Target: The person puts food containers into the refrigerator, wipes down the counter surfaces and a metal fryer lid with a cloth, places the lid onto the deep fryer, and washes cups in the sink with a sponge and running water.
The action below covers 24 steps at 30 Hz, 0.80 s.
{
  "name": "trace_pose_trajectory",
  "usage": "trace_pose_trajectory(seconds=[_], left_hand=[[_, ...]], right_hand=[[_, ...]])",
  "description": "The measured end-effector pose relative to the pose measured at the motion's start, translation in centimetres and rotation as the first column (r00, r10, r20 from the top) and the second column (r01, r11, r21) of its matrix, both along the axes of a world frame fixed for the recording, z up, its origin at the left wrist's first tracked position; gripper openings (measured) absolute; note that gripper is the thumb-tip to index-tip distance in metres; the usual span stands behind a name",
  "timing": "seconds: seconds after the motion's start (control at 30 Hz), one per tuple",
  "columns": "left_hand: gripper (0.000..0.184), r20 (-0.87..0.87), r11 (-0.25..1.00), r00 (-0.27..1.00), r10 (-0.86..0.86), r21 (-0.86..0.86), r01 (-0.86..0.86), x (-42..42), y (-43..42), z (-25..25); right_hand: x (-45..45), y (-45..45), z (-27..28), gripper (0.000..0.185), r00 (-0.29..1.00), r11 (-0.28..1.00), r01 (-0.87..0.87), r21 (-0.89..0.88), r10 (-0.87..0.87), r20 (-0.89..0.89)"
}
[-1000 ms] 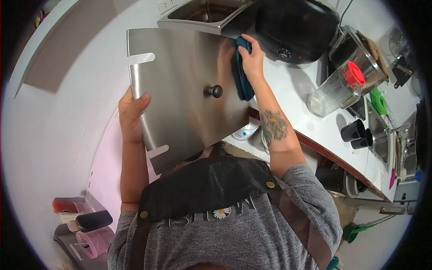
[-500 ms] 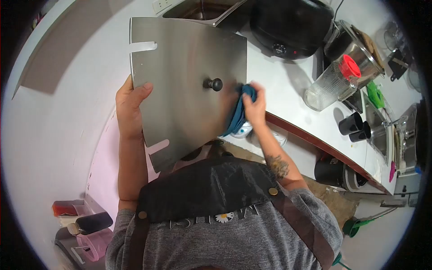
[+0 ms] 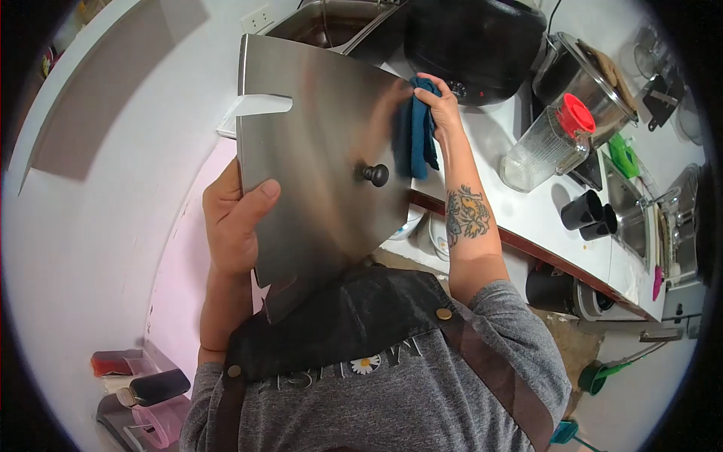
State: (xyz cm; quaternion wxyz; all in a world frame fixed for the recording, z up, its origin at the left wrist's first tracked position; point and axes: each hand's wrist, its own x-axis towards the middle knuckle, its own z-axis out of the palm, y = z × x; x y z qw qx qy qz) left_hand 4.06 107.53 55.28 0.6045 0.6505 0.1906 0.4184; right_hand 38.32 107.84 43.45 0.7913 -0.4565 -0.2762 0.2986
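A large stainless steel lid point(image 3: 324, 166) with a black knob point(image 3: 374, 175) and a notch cut into its left edge is held up, tilted, in front of my chest. My left hand point(image 3: 237, 218) grips its left edge, thumb on the upper face and fingers hidden behind. At the upper right edge, my right hand point(image 3: 439, 102) pinches a folded blue cloth point(image 3: 422, 139) that hangs down against the rim.
Right of the lid runs a white counter point(image 3: 482, 135) with a black appliance point(image 3: 474, 45), a glass pitcher point(image 3: 538, 154) with a red lid and black cups point(image 3: 584, 211). A metal basin of dark liquid point(image 3: 324, 26) lies beyond the lid. A white wall point(image 3: 98, 226) stands left.
My right hand has moved the cloth up along the lid's right edge. The lid has tilted and shifted slightly right and down, with my left hand still gripping it.
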Motion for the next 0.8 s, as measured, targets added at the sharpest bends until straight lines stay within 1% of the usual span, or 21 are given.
trace_pose_trajectory(seconds=[0.07, 0.1, 0.17, 0.2, 0.27, 0.33, 0.37, 0.43, 0.5, 0.73, 0.77, 0.8], left_hand=[[0.031, -0.003, 1.0, 1.0, 0.012, -0.012, -0.012, 0.0, 0.1, 0.0], [0.031, -0.01, 1.0, 1.0, 0.016, -0.018, -0.016, -0.1, 0.2, 0.0], [0.031, -0.016, 1.0, 1.0, 0.021, -0.022, -0.021, 0.1, 0.1, 0.2], [0.03, -0.003, 0.998, 0.998, 0.058, -0.01, -0.058, 0.5, -0.3, 0.4], [0.029, 0.009, 0.995, 0.995, 0.101, -0.005, -0.101, 0.5, -0.4, 0.3], [0.027, -0.016, 0.999, 0.999, 0.039, 0.008, -0.039, 0.2, 0.1, 0.1], [0.027, -0.016, 0.999, 0.999, 0.041, 0.007, -0.041, 0.0, 0.3, 0.0], [0.027, -0.026, 1.0, 1.0, 0.004, -0.028, -0.004, -0.3, 0.8, -0.4], [0.028, -0.013, 1.0, 1.0, 0.01, -0.022, -0.011, 0.0, 0.4, 0.0], [0.033, 0.011, 0.999, 0.999, 0.041, 0.016, -0.041, 0.2, 0.4, 0.0], [0.033, 0.007, 0.999, 0.999, 0.05, 0.014, -0.05, 0.3, 0.5, 0.2], [0.033, 0.029, 0.999, 0.999, 0.027, -0.04, -0.026, 0.4, 0.6, 0.3]], right_hand=[[0.8, 0.6, -0.5, 0.03, 0.999, 0.999, 0.025, -0.044, -0.027, -0.046], [0.9, 0.8, -0.6, 0.026, 0.998, 0.999, 0.021, -0.04, -0.023, -0.065], [0.9, 0.8, -0.6, 0.026, 0.995, 0.999, -0.001, -0.049, -0.004, -0.097], [0.9, 0.9, -0.4, 0.025, 0.992, 0.998, -0.019, -0.056, 0.012, -0.127], [1.0, 0.9, -0.2, 0.024, 0.994, 0.997, -0.013, -0.081, 0.004, -0.111], [1.2, 1.0, -0.4, 0.023, 0.996, 0.995, -0.002, -0.102, -0.007, -0.093], [1.1, 1.2, -0.6, 0.022, 0.995, 0.995, -0.001, -0.095, -0.008, -0.095], [1.1, 1.4, -0.7, 0.021, 0.995, 0.996, -0.001, -0.085, -0.007, -0.096], [0.0, 1.1, 0.1, 0.019, 0.996, 0.996, 0.028, -0.086, -0.035, -0.079], [1.1, 2.8, -1.9, 0.021, 0.996, 0.996, 0.052, -0.072, -0.057, -0.063], [0.6, 2.7, -1.7, 0.021, 0.995, 0.991, 0.094, -0.098, -0.091, 0.039], [-0.2, 2.8, -1.6, 0.022, 0.983, 0.984, 0.132, -0.121, -0.115, 0.14]])
